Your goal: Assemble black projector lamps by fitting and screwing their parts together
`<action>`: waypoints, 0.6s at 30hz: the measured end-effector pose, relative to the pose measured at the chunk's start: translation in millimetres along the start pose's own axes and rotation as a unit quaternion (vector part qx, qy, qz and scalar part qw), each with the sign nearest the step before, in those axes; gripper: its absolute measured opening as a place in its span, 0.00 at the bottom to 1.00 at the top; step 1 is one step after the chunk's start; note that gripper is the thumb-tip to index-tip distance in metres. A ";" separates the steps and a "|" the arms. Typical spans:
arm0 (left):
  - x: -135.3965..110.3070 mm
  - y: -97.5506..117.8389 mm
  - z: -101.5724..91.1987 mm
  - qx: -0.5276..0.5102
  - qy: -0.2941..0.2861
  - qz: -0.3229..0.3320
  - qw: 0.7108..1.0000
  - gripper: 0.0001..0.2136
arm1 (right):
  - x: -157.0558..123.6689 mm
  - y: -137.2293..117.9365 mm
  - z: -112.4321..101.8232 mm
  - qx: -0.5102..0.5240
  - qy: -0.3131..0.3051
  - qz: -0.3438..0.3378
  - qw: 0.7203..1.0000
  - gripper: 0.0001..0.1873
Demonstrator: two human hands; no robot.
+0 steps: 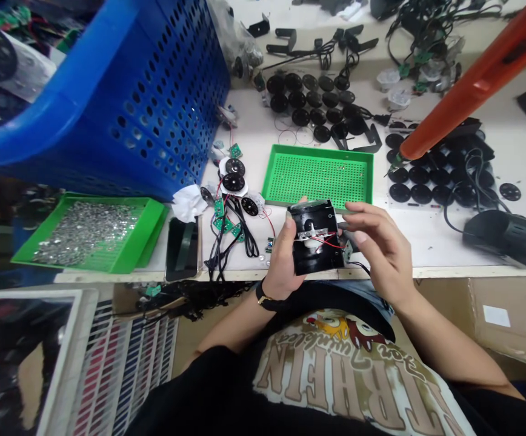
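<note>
My left hand [282, 257] is wrapped round a black plastic housing [316, 242] held above the table's front edge; a small metal part and red wires show inside it. My right hand [378, 245] is at the housing's right side, fingers curled and pinching at a small part with a black wire there. What the fingertips hold is too small to name. A dark watch sits on my left wrist.
An empty green mesh tray [320, 175] lies just behind the hands. A big blue perforated basket [122, 91] stands at left, above a green tray of small metal bits [85, 233]. Black discs [317, 100], wired circuit boards [231, 206], an orange tool [476, 79] and a black cylinder [508, 239] crowd the table.
</note>
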State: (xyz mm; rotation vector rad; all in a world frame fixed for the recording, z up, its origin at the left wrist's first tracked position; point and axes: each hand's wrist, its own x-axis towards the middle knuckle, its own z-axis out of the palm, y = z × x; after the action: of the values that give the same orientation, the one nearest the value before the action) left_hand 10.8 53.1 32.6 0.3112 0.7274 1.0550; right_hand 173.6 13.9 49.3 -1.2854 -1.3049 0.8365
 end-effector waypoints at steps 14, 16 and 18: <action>-9.8 -0.4 3.2 0.040 -0.004 0.033 0.999 0.25 | 9.3 1.4 10.4 -0.180 -0.012 -0.226 0.957 0.06; -10.8 0.1 3.8 0.041 0.000 0.028 0.999 0.26 | 10.5 2.6 9.1 -0.187 -0.022 -0.244 0.951 0.08; -11.0 0.7 3.6 0.044 0.005 0.024 0.999 0.26 | 11.0 2.9 8.3 -0.189 -0.031 -0.259 0.947 0.10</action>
State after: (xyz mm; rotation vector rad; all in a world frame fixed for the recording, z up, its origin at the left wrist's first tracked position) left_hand 9.6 44.2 39.9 0.4001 0.7797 1.0720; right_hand 168.0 26.6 47.3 -1.1198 -1.8090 0.2612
